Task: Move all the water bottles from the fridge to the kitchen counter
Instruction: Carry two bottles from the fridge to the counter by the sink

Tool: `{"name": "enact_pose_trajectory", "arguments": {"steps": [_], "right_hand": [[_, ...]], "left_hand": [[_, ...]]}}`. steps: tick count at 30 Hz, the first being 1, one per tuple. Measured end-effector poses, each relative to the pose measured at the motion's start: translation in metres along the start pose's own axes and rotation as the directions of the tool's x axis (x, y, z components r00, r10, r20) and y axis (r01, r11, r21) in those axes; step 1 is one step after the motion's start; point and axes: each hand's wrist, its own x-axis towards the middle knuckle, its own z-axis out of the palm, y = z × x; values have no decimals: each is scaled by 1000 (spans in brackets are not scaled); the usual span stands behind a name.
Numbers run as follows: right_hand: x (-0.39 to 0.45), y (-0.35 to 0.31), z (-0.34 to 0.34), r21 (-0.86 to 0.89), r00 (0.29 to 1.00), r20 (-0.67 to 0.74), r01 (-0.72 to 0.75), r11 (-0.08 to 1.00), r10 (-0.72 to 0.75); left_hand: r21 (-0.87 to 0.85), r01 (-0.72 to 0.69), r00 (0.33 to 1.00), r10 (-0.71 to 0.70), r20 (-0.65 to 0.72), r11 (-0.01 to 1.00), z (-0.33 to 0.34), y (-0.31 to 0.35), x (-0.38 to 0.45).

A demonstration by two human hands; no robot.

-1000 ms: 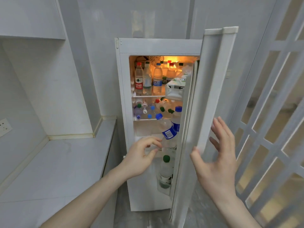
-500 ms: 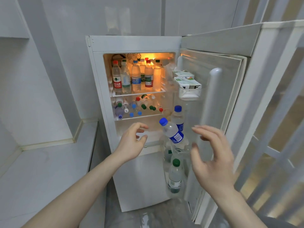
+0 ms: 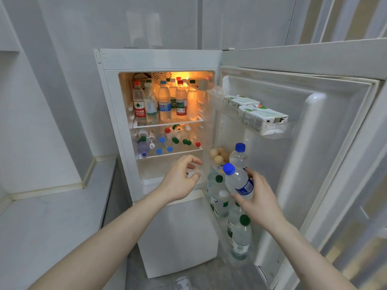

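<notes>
Head view: right hand fingers grip tilted blue-capped bottle.

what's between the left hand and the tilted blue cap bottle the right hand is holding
In the head view nothing solid sits between the left hand and the tilted blue-cap bottle held by the right hand; behind the gap are the fridge's front edge and green-cap door bottles.

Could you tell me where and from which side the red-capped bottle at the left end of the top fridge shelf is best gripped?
Probably around the upper body of the red-capped bottle, just above its red label, coming straight in from the open front. It stands upright in the front row with another bottle close on its right, so a front approach looks least obstructed.
</notes>
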Motion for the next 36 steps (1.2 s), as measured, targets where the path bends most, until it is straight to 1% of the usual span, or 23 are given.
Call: {"name": "enact_pose_trajectory", "arguments": {"steps": [2,6,11,15,17,21,26,29,33,36], "right_hand": [[5,11,-5,13,999,-15,-36,999,37],[11,28,-15,-70,999,1,-43,997,43],[24,51,-36,-6,994,17,-107,994,107],[33,66,-53,44,989,29,-149,988,147],[36,73,-59,52,985,39,-170,984,168],[44,88,-69,47,985,55,-168,985,165],[51,102,-81,70,988,78,-138,988,132],[56,106,-86,84,989,91,-127,988,119],[62,117,-94,103,992,92,-95,990,86],[64,123,-96,131,992,100,-95,987,83]], "left_hand": [[9,-4,1000,4,14,1000,10,5,8],[28,-33,999,32,42,999,30,23,28],[21,-42,996,40,76,999,65,49,61],[14,5,986,-7,167,1000,98,67,85],[-16,40,975,-36,218,999,114,71,91],[-95,53,965,-27,262,994,139,83,99],[-101,87,974,-64,219,991,165,93,106],[-133,83,980,-57,189,988,175,96,107],[-182,77,993,-60,101,980,185,100,104],[-252,95,995,-90,30,963,186,103,92]]}}
